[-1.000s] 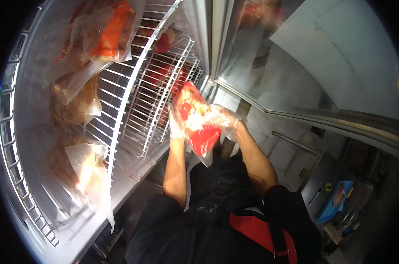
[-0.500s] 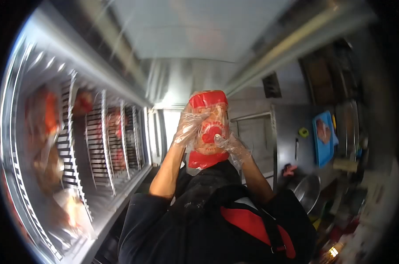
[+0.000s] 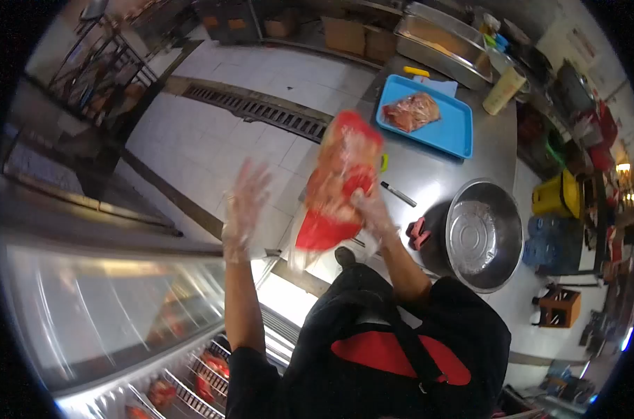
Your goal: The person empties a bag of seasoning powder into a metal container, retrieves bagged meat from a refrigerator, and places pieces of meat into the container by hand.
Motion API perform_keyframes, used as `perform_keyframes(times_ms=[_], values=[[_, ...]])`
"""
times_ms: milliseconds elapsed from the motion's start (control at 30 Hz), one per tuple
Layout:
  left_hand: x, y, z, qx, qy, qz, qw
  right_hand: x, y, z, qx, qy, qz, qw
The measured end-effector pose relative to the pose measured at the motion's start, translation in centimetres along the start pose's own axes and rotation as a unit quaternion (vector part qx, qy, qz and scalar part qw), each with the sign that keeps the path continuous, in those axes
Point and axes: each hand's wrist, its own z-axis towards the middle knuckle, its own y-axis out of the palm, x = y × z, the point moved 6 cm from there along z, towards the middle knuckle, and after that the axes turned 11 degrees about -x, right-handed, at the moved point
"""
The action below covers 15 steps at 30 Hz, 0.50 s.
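Note:
My right hand (image 3: 374, 213), in a clear plastic glove, grips the lower right side of a red and clear plastic bag of meat (image 3: 339, 167). My left hand (image 3: 247, 206), gloved too, is raised to the left of the bag with its fingers apart, holding nothing. Beyond the bag, a blue tray (image 3: 453, 143) on the steel table (image 3: 418, 167) bears a wrapped piece of meat (image 3: 412, 112). A black marker (image 3: 398, 194) lies on the table to the right of the bag.
A large steel bowl (image 3: 484, 236) stands at the right, beside a small pink and black object (image 3: 419, 234). Fridge racks (image 3: 184, 394) with red packages show at the lower left, near a glass door (image 3: 121, 300). A floor drain (image 3: 261, 110) lies ahead.
The view has turned from the fridge to the steel table. The bag has moved along with my right hand. My left hand has let go of the bag and opened.

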Motion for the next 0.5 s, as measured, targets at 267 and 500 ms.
perform_keyframes(times_ms=[267,500], values=[[-2.8,-8.1,-2.8,0.207,0.005,-0.067,0.976,-14.2,-20.3,12.7,0.169,-0.195,-0.218,0.941],[-1.9,-6.6,-2.5,0.234,0.098,-0.146,0.956,-10.7,-42.8,15.8,0.18,0.259,-0.838,0.444]])
